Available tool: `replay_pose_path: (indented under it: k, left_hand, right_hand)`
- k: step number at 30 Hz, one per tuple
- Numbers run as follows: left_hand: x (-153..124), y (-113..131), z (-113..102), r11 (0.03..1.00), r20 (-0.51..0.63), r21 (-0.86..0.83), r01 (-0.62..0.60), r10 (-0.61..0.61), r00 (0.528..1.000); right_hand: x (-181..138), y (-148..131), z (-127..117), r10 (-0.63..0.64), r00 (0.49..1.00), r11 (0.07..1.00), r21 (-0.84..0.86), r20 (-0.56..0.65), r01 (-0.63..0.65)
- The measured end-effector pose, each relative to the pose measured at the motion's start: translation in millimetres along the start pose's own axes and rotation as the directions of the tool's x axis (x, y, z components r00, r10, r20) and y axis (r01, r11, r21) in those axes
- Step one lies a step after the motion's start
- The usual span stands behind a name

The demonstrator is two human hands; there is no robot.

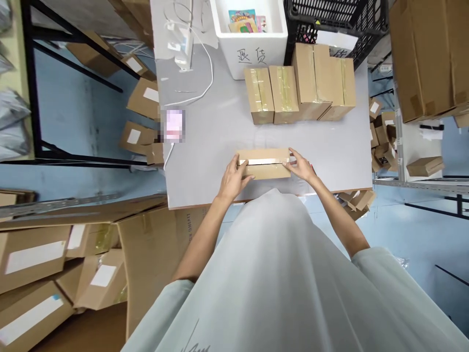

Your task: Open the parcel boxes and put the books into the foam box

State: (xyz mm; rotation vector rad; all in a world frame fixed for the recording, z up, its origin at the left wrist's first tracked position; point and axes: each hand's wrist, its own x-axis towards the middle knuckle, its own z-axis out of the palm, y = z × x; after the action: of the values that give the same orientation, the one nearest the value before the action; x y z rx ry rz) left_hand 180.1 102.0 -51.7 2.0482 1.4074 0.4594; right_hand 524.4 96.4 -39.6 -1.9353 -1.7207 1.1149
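A small cardboard box (266, 172) lies near the front edge of the grey table, directly before me. Between its top flaps runs a narrow gap, with something white showing along it. My left hand (233, 177) grips the box's left end, its fingers on the top and thumb at the near side. At the opposite end, my right hand (299, 166) holds the box with fingers at the far corner and on the flap. A small red thing shows beside my right wrist; its kind is unclear.
Several taped cartons (284, 93) stand at the table's back right, before a white bin (252, 49) and a black crate (337, 19). A power strip (185, 46) and a pixelated device (173, 125) with cables lie left. A large carton (154, 254) of boxes stands lower left.
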Motion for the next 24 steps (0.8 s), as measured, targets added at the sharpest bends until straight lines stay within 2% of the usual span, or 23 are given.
replay_pose_path:
  k: [2, 5, 8, 12, 15, 19, 24]
  left_hand:
    - [5.2, -1.5, 3.7, 0.996, -0.025, -0.062, 0.064, -0.066, 0.997]
    - [7.7, 1.0, 5.7, 0.992, -0.107, -0.062, 0.111, -0.117, 0.987]
    - [3.7, 6.2, 3.5, 1.0, -0.135, 0.01, 0.025, -0.024, 0.991]
    - [-8.4, 9.4, -2.6, 0.99, -0.045, 0.061, -0.124, 0.127, 0.991]
    - [-16.4, 9.3, -6.1, 0.98, -0.026, 0.085, -0.177, 0.18, 0.983]
    - [-16.0, 11.7, -7.6, 0.979, -0.049, 0.081, -0.187, 0.191, 0.98]
    - [-2.5, 14.2, -8.0, 0.983, -0.015, 0.088, -0.159, 0.161, 0.987]
  right_hand:
    - [-1.4, -12.3, 3.5, 0.035, 0.999, 0.997, -0.065, 0.014, -0.034]
    - [-7.0, -24.4, 7.3, 0.025, 0.999, 0.982, -0.188, -0.042, -0.032]
    - [-9.7, -33.1, 5.6, -0.052, 0.996, 0.943, -0.333, -0.077, 0.024]
    - [-2.6, -41.9, -4.2, -0.186, 0.982, 0.875, -0.446, 0.043, 0.185]
    - [6.6, -49.0, -11.4, -0.209, 0.975, 0.846, -0.485, 0.078, 0.22]
    - [21.9, -60.9, -16.6, -0.188, 0.982, 0.844, -0.506, 0.031, 0.178]
    - [57.7, -66.7, -18.2, -0.061, 0.984, 0.921, -0.39, -0.166, -0.009]
